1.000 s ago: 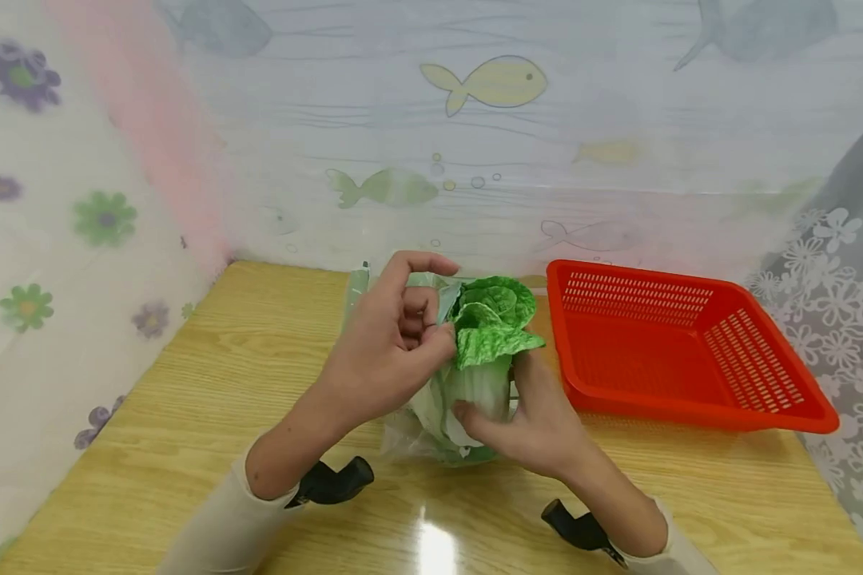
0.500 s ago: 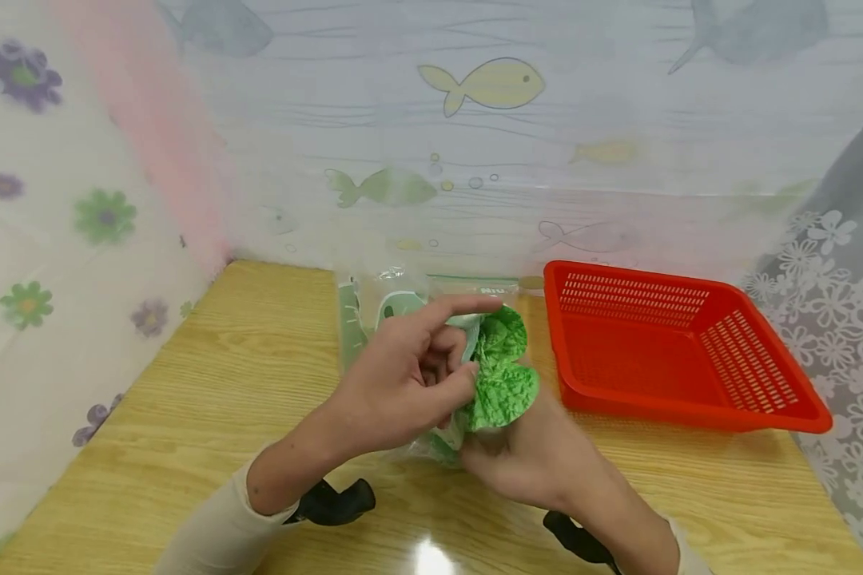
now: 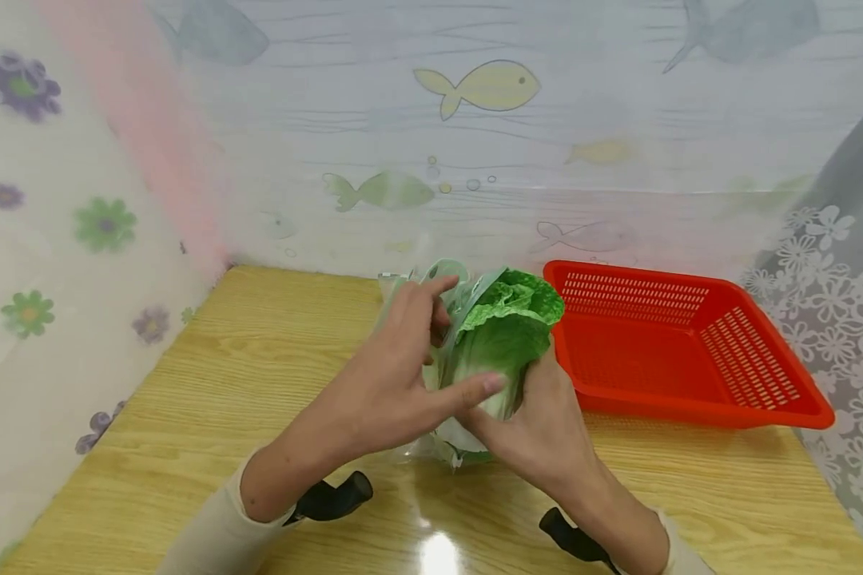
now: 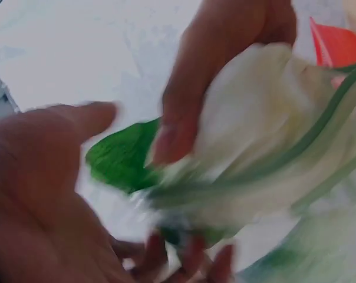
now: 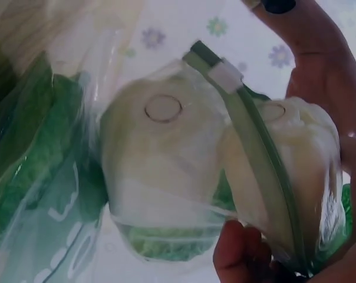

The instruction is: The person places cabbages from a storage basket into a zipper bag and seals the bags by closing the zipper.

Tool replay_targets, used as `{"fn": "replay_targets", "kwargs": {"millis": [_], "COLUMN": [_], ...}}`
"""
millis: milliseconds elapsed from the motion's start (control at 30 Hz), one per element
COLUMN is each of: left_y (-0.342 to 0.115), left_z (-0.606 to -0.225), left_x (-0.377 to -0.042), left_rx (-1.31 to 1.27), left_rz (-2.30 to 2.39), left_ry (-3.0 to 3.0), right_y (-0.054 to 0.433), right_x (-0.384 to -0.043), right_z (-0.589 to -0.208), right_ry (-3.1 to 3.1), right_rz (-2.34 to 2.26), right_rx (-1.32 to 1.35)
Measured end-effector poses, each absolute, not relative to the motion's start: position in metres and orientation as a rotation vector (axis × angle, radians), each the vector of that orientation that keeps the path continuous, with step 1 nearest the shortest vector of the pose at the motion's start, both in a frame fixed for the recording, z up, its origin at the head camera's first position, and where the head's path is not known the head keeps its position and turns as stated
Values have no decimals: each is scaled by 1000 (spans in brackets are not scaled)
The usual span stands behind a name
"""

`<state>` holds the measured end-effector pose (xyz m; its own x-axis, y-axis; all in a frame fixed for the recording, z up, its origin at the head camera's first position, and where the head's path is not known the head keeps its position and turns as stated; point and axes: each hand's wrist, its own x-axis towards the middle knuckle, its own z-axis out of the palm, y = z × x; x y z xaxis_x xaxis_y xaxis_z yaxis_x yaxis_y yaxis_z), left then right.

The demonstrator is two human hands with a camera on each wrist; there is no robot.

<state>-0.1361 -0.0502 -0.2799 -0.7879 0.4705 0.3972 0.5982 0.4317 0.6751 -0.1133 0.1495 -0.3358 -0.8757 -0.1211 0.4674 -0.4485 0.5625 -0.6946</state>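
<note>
My right hand [image 3: 546, 431] grips a napa cabbage [image 3: 499, 339] with green crinkled leaves, its thumb across the white stalk. Along the cabbage's left side runs the green zip band [image 5: 266, 159] of a clear, green-printed zip bag [image 3: 449, 270]. My left hand [image 3: 381, 391] is at the bag's mouth. In the left wrist view its thumb stands apart from the bag, while its fingertips [image 4: 193, 253] are right at the zip edge. A second pale cabbage [image 5: 163, 150] shows through the plastic in the right wrist view.
A red plastic basket [image 3: 640, 359] with slotted walls stands to the right on the wooden table [image 3: 280, 351]. More green leaves [image 5: 30, 159] show under plastic at the left of the right wrist view. A fish-print curtain [image 3: 331, 104] hangs behind the table.
The cabbage dipped and turned its leaves toward the head camera, then came back up and right. My left thumb has left the bag's edge and now reaches over the cabbage.
</note>
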Motion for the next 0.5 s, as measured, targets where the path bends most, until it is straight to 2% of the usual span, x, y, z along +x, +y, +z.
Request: {"fn": "replay_targets", "kwargs": {"millis": [167,367,500], "left_y": [-46,-75,-81], "left_z": [-284,-271,-268], "left_x": [-135,-148,-150], "left_rx": [-818,-958,-994], "left_rz": [-1171,-1466,-1492], "left_ry": [-2689,-2594,-2623], "right_y": [153,163,163], "right_x": [-111,-109,-111], "right_z": [-333,-325,-325], "right_ry": [-2427,-2223,-2100], "right_rz": [1266,1708,1921], "right_rx": [590,959,883]}}
